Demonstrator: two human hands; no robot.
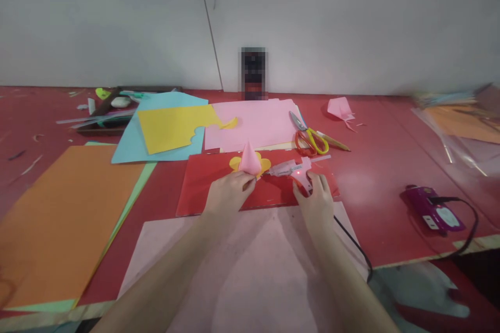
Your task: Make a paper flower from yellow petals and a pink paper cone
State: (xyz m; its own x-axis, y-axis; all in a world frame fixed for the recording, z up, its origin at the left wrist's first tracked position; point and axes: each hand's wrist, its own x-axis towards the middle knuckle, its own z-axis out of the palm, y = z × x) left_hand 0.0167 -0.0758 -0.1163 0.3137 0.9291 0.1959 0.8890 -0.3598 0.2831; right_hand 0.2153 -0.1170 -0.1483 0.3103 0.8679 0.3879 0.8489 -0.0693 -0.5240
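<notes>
My left hand (230, 192) pinches the base of a pink paper cone (250, 160). Behind the cone, a yellow paper flower (265, 165) shows its rounded petals. Fingers of my right hand (317, 195) wrap round the handle of a pink hot glue gun (299, 171), whose small light glows. Its nozzle points left, close to the flower; whether it touches is too small to tell. Both hands are over a red board (207, 182), with a pale pink sheet (250, 270) in front of it.
Scissors (310, 138) and a pencil (334, 141) lie behind the glue gun. Yellow (167, 127), blue (125, 145) and orange paper (74, 208) lie to the left, near a dark tray (103, 127). A purple power strip (433, 210) with a black cable sits at right.
</notes>
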